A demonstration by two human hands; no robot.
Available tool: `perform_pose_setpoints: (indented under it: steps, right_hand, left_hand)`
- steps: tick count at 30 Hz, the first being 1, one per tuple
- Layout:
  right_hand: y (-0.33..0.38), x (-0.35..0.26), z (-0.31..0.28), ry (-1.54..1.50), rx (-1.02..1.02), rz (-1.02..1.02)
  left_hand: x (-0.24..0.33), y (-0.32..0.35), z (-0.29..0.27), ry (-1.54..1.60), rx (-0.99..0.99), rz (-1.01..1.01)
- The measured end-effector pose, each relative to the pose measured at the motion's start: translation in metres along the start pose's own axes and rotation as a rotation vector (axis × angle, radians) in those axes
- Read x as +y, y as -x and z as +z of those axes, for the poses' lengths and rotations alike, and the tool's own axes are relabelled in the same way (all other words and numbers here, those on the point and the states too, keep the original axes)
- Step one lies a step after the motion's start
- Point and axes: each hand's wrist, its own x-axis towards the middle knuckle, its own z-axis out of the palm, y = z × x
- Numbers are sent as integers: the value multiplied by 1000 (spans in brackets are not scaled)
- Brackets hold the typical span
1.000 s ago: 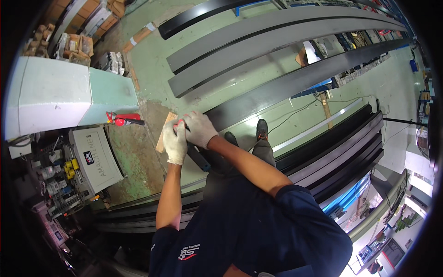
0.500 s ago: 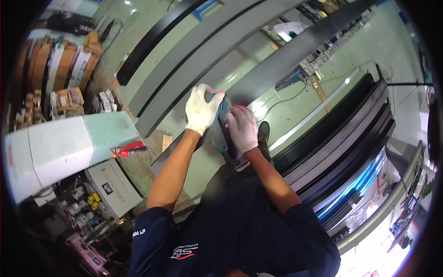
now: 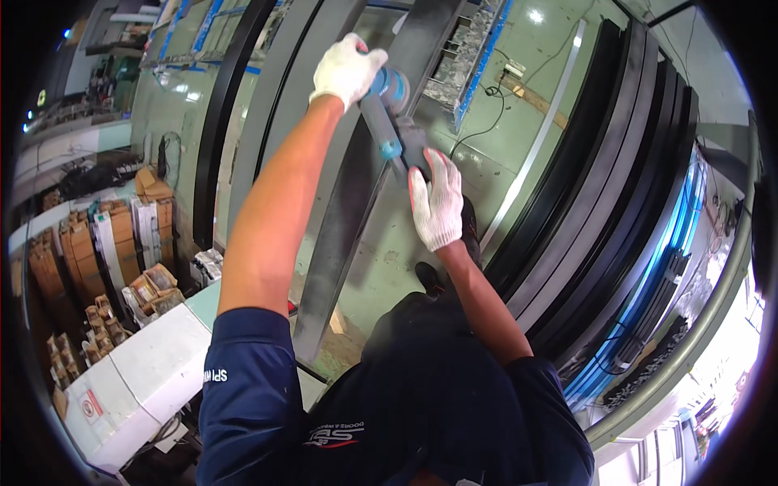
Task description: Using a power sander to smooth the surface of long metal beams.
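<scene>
My left hand (image 3: pixel 347 71), in a white knit glove, is closed around the head of a teal-and-grey power sander (image 3: pixel 376 120). The tool lies over a long dark grey metal profile (image 3: pixel 344 215), whose surface looks dusty. My right hand (image 3: pixel 439 202), gloved in white with red fingertips, is at the sander's dark rear part. Its fingers are stretched out and the thumb is apart, close to or touching that part. The sander's underside is hidden.
More long profiles (image 3: pixel 279 105) run alongside on the left. A stack of black and grey profiles (image 3: pixel 583 186) stands at the right. A foil-covered, blue-edged support (image 3: pixel 466 69) and a cable lie ahead. White wrapped packs (image 3: pixel 138 364) and cardboard boxes are at the left.
My left hand has carried the sander forward along the profile, and my left arm has stretched out. My right hand has slid back to the tool's rear and its fingers have straightened. The view has turned.
</scene>
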Motion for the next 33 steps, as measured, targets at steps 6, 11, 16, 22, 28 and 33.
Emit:
perform_pose_setpoints:
  steps: [6,11,16,22,28,33]
  right_hand:
    - [-1,-12,0,41,-128,-22]
    - [60,-25,27,-146,-251,210]
    - [170,-45,70,-123,-451,216]
    - [316,-69,109,21,-809,33]
    - [419,-91,140,157,-1430,-292]
    - [453,-109,156,212,-1856,-457]
  left_hand:
    - [34,25,-10,-233,-134,54]
    - [-39,107,-7,-270,-87,122]
    - [-149,228,-7,-241,-3,66]
    - [-278,408,-15,-205,60,-108]
    - [-403,590,-16,-122,142,-446]
    - [-479,708,6,-104,237,-766]
